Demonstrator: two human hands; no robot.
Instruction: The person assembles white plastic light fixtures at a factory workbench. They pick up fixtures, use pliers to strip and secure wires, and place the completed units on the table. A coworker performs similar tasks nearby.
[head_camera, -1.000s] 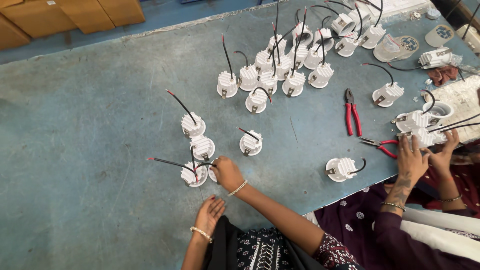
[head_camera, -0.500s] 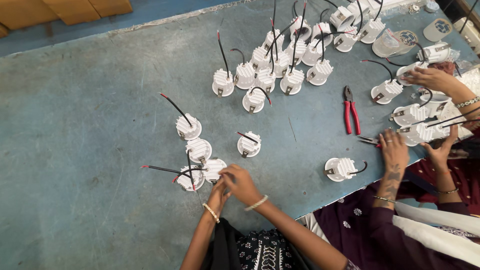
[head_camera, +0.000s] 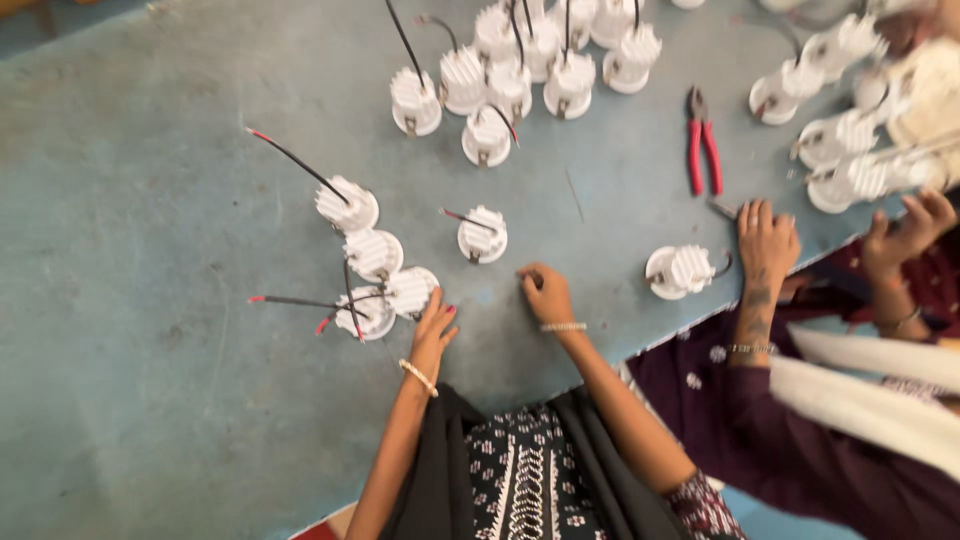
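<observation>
Left hand (head_camera: 436, 322) open-fingered, touching white finned lamp housing (head_camera: 412, 290) among wired cluster on blue table (head_camera: 150, 380). Right hand (head_camera: 545, 295) curled, contents unclear, near lone housing (head_camera: 482, 234). Red pliers (head_camera: 703, 140) and co-worker's hand (head_camera: 766, 238) well right.

We find open blue table (head_camera: 140, 300) from seven to eleven o'clock. At ten o'clock our left hand (head_camera: 433, 325) meets a cluster of white lamp housings (head_camera: 375, 255) with protruding wires. At twelve, a dense group of housings (head_camera: 520, 70) blocks us. At three, a co-worker's hand (head_camera: 765, 240) and red pliers (head_camera: 703, 140) stand in the way.
</observation>
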